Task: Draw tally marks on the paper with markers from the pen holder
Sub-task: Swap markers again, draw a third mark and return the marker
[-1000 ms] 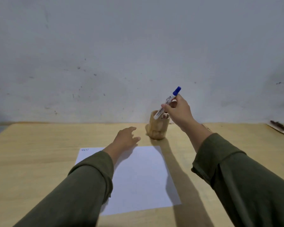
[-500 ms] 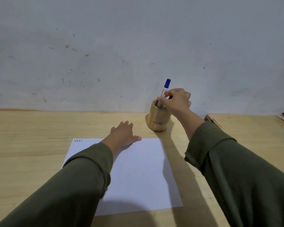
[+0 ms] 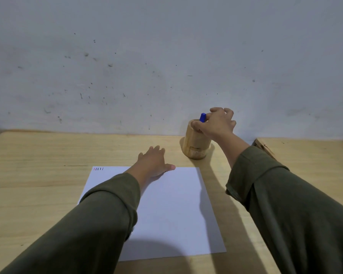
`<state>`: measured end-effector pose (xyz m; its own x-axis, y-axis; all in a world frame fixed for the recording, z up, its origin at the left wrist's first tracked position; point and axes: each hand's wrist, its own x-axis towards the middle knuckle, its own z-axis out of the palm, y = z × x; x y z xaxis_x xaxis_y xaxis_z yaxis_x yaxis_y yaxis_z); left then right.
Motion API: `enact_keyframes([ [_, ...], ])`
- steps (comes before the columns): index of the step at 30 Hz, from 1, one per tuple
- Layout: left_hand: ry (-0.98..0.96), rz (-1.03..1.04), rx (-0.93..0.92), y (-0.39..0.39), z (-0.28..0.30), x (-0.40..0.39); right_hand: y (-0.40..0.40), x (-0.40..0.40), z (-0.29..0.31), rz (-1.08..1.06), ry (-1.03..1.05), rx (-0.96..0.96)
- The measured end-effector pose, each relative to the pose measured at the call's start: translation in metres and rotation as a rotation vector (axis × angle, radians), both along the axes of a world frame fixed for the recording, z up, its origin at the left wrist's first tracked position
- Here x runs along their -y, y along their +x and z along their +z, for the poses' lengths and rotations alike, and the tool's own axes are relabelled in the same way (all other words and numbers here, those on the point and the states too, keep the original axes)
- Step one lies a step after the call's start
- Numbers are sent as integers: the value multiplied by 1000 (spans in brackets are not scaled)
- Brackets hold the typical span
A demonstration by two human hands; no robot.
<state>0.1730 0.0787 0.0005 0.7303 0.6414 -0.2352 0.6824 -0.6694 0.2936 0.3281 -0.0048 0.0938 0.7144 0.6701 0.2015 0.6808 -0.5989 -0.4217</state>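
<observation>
Wooden pen holder (image 3: 195, 142) (paper's (image 3: 166, 210) one o'clock): right hand (image 3: 216, 125) pinches blue-capped marker (image 3: 202, 117); left hand (image 3: 152, 163) flat, grip released.

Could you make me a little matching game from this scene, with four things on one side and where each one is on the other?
Things:
1. blue-capped white marker
2. round wooden pen holder
3. person's left hand
4. short row of tally marks

Places:
A. far left corner of the white sheet of paper
B. flat across the paper's far edge
C. standing in the holder, cap up, under the person's right hand
D. on the light wooden table, beyond the paper's far right corner

Pairs: 1-C, 2-D, 3-B, 4-A
</observation>
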Motion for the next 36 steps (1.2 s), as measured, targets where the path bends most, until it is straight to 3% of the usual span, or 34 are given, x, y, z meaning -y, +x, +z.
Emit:
enact_keyframes([
  [3, -39, 23, 55, 0, 0, -4, 0, 5, 6, 25, 51, -22],
  [8, -98, 33, 491, 13, 29, -2, 12, 16, 25, -6, 254, -178],
  [11, -40, -60, 572, 25, 51, 1, 23, 19, 26, -62, 208, -221],
  [19, 88, -229, 399, 41, 52, -2, 33, 14, 17, -58, 201, -298],
  [36, 149, -205, 347, 40, 47, 2, 40, 4, 22, 77, 190, -322],
])
